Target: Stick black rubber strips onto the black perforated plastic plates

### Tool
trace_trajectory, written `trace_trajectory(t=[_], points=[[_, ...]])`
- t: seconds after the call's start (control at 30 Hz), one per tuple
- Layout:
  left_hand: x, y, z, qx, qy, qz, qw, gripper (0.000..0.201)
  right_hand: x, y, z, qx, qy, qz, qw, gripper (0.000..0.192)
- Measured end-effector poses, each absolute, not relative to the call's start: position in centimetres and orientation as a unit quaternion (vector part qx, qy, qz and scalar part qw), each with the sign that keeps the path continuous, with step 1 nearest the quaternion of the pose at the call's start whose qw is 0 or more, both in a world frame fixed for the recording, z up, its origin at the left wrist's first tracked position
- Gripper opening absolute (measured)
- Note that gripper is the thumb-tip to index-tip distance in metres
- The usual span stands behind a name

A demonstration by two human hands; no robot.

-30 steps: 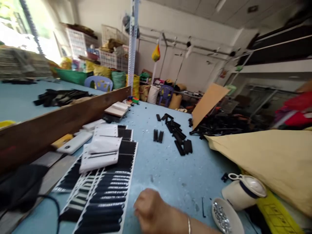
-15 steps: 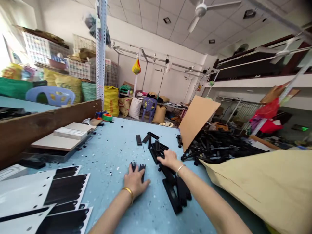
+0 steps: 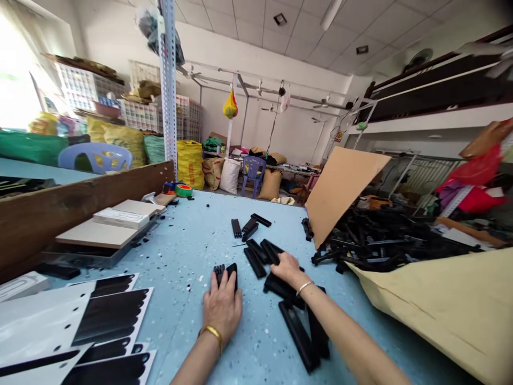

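Resting on the counter (image 3: 180, 331), the left hand (image 3: 222, 305) laid its straight fingers over a pair of short black pieces (image 3: 232, 267) set side by side. Its grip was unclosed: no finger curled around either piece and the thumb lay off to the right, so the touch seemed meant to steady or align the two against the flat surface.

The right hand (image 3: 287, 268) reached in among the loose black pieces (image 3: 255, 262), its fingertips touching one near the middle of the scatter. Its thumb was hidden beneath the hand, so I cannot tell whether that grip had pinched the piece or merely rested on it. The scatter lay within easy reach of this hand, probably for convenience, with long black bars (image 3: 297, 331) under and beside its forearm.

Farther right, a cardboard sheet (image 3: 344, 187) leaned upright at the edge of a heap of black parts (image 3: 368, 240), apparently as a barrier between the pile and the open working area. A sheet of brown paper (image 3: 436, 294) lay in front of the heap. To the left, white-and-black cards (image 3: 108, 315) overlapped in a stack, near some pale boards (image 3: 96, 230) alongside the wooden plank (image 3: 100, 203), perhaps so that the middle was free for both hands.
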State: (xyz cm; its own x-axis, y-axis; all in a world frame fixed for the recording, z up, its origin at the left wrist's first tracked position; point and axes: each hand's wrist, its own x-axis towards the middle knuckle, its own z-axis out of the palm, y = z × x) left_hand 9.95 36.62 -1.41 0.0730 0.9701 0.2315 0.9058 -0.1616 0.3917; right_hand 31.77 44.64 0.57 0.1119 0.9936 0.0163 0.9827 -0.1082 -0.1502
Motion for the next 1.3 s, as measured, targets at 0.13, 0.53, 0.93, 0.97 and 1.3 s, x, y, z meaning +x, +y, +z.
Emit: trace_trajectory(t=[0.13,0.53,0.93,0.97,1.3], points=[[9.4,35.8,-0.7,0.747,0.625,0.208,0.089,0.051,29.4,37.9,0.4,-0.682,-0.727,0.02,0.078,0.039],[7.5,22.4,0.0,0.824,0.534,0.121,0.146,0.055,27.1,25.7,4.7,-0.553,-0.828,0.052,0.074,0.046],[6.2,14.3,1.3,0.843,0.485,0.137,0.189,0.049,37.7,26.9,4.6,-0.792,-0.608,0.058,0.014,0.03],[6.2,14.0,1.2,0.846,0.479,0.131,0.193,0.054,36.9,26.6,3.8,-0.791,-0.609,0.057,0.015,0.03],[3.1,14.2,2.0,0.773,0.457,0.236,0.372,0.041,31.1,22.7,2.0,-0.696,-0.713,0.027,0.083,0.027]])
